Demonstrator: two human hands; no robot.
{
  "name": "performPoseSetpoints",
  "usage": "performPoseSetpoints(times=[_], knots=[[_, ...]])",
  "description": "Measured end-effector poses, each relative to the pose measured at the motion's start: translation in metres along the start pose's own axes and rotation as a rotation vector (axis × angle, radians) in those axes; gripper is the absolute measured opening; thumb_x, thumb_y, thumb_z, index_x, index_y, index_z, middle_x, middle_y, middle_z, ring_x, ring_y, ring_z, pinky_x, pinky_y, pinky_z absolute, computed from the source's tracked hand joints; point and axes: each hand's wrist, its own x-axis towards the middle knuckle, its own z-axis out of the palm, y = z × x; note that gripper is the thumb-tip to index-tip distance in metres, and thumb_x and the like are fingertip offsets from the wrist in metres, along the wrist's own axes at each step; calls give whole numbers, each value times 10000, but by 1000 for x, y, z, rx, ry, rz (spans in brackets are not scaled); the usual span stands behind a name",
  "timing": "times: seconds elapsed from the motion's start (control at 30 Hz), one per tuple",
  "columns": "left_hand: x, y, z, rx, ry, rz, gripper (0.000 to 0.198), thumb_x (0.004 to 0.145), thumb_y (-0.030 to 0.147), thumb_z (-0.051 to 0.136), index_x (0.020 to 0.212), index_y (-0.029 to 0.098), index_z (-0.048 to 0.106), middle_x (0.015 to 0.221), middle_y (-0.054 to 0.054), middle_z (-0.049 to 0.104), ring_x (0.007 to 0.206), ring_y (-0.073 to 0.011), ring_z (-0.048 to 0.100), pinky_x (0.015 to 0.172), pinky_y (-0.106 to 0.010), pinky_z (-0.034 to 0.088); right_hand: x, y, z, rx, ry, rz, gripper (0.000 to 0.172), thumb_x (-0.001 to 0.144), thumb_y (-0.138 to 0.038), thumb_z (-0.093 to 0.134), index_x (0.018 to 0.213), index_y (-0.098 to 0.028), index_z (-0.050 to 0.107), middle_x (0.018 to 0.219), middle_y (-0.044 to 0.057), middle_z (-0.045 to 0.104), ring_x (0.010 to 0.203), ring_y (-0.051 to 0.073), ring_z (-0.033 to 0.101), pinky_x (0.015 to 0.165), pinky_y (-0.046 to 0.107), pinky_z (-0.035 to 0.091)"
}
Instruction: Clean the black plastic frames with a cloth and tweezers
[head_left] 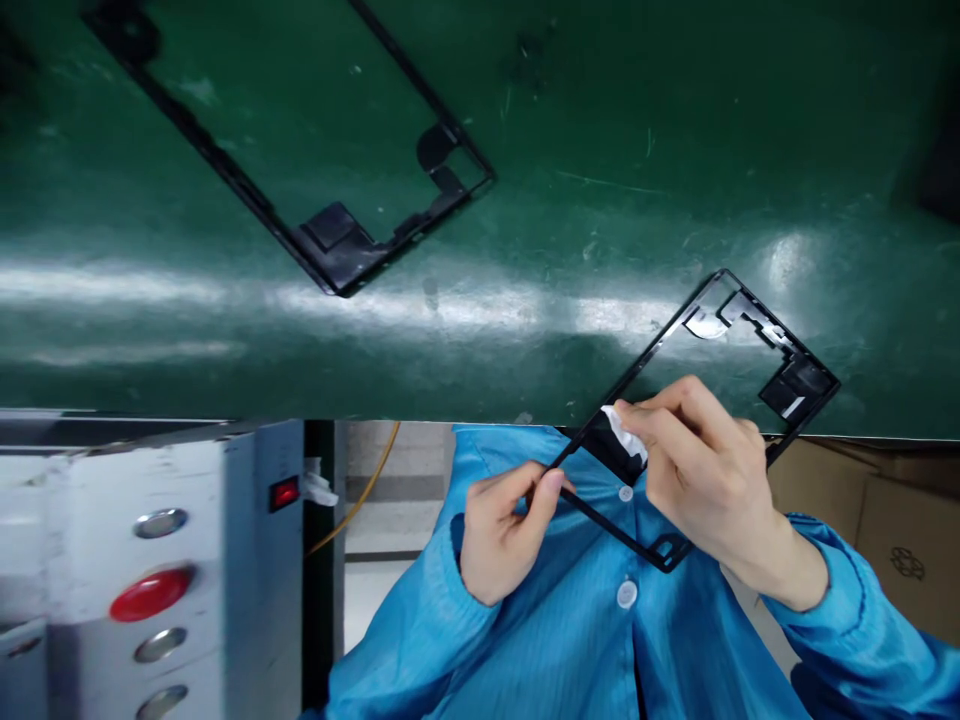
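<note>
A thin black rectangular plastic frame (799, 388) is held at a slant over the near edge of the green worktop, its far end above the surface. My left hand (506, 530) pinches the frame's left corner between thumb and fingers. In my right hand (705, 475) is a small crumpled white wipe (627, 438), which meets the frame's long left side. The palm and fingers of this hand hide part of the frame's right side. Another black plastic frame (337, 245) of similar shape lies on the worktop at the upper left, cut off by the view's top.
The green worktop (555, 250) has scratches and bright reflections. At the lower left stands a grey control box (262, 590) with a red button (152, 593), several metal buttons and a red switch. Cardboard boxes (892, 530) are at the lower right. A yellow cable (367, 490) hangs below.
</note>
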Motion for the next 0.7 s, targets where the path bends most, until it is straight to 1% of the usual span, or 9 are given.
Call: performPoseSetpoints(times=[0.03, 0.07, 0.13, 0.23, 0.3, 0.4, 0.53, 0.6, 0.7], knots=[[0, 0, -1, 2, -22, 0, 359, 1046, 310, 605, 707, 206, 666, 475, 70, 535, 398, -72, 492, 443, -206, 400, 2, 3, 0, -9, 19, 9, 240, 1041, -40, 545, 1024, -167, 749, 846, 1, 666, 612, 69, 537, 490, 248, 321], [0, 1, -1, -2, -30, -3, 420, 1052, 307, 591, 644, 209, 616, 454, 69, 522, 389, -72, 483, 446, -211, 396, 3, 6, -1, -16, 43, 21, 215, 1035, -46, 567, 1007, -169, 741, 845, 0, 661, 618, 70, 542, 496, 243, 329], [0, 2, 0, -13, -32, -9, 464, 1061, 303, 576, 606, 213, 555, 448, 70, 523, 389, -73, 491, 459, -214, 404, 6, 12, 0, -14, 103, 44, 181, 1019, -45, 605, 978, -174, 725, 844, -2, 652, 636, 72, 563, 510, 240, 348], [0, 3, 3, -31, -39, -13, 465, 1065, 298, 564, 608, 216, 523, 455, 74, 517, 396, -71, 492, 472, -215, 401, 7, 17, 2, -8, 156, 61, 182, 1001, -25, 624, 998, -181, 717, 843, -7, 638, 647, 74, 584, 519, 240, 365], [0, 3, 5, -42, -45, -20, 455, 1065, 302, 554, 621, 218, 508, 456, 76, 495, 400, -73, 478, 468, -221, 384, 4, 15, 3, -6, 148, 64, 170, 1002, -33, 635, 967, -179, 713, 845, -8, 639, 646, 69, 587, 519, 238, 371], [-1, 1, 6, -50, -58, -37, 468, 1073, 310, 533, 620, 223, 453, 455, 77, 441, 405, -78, 442, 461, -236, 352, -1, 6, 5, -10, 104, 49, 179, 1019, -53, 629, 929, -181, 716, 850, -11, 658, 612, 52, 550, 512, 233, 358], [-3, -1, 6, -52, -72, -46, 486, 1082, 319, 522, 618, 226, 411, 461, 74, 409, 414, -80, 410, 464, -246, 330, -5, -3, 4, -43, 58, 20, 238, 1042, -42, 569, 1047, -199, 748, 854, -14, 691, 591, 52, 525, 507, 249, 325], [-3, -2, 5, -49, -74, -43, 490, 1082, 322, 525, 616, 224, 409, 462, 73, 412, 415, -79, 402, 466, -247, 324, -4, -2, 4, -60, 62, 17, 249, 1039, -40, 563, 1032, -201, 753, 841, -15, 693, 590, 54, 529, 508, 252, 325], [-2, -1, 5, -45, -71, -37, 494, 1082, 328, 529, 614, 222, 410, 462, 71, 423, 418, -77, 397, 471, -246, 323, 0, 3, 4, -88, 115, 26, 223, 1024, -51, 587, 946, -194, 740, 820, -13, 681, 577, 55, 523, 508, 240, 349]])
